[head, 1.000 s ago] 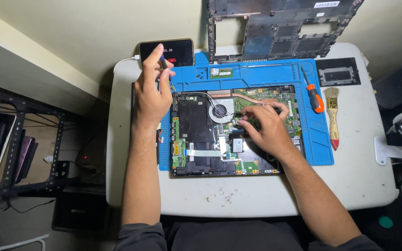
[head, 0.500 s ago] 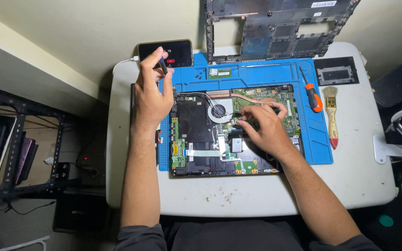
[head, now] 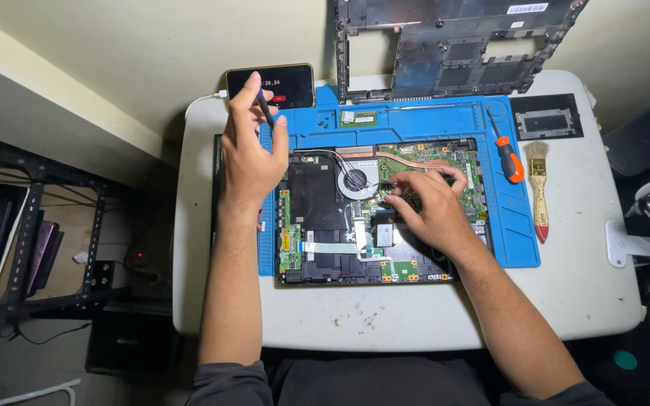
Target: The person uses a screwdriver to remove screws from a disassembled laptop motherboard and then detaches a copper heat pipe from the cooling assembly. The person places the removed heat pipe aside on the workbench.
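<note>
An opened laptop (head: pixel 325 225) lies on a blue work mat (head: pixel 415 124), its green circuit board, round fan (head: pixel 355 180) and copper heat pipe exposed. My left hand (head: pixel 250 154) is raised over the mat's left edge, shut on a thin dark tool (head: pixel 265 109) whose tip points up towards a phone (head: pixel 287 81). My right hand (head: pixel 426 207) rests on the board right of the fan, fingertips pinched at a small part there; what they hold is too small to tell.
The laptop's removed bottom cover (head: pixel 453 45) leans at the back of the white table (head: pixel 385 316). An orange-handled screwdriver (head: pixel 509 154), a brush (head: pixel 539 188) and a small black panel (head: pixel 547 120) lie on the right. A black shelf frame (head: pixel 31 248) stands left.
My left hand has shifted slightly with the thin tool near the phone. My right hand has stayed on the board by the fan.
</note>
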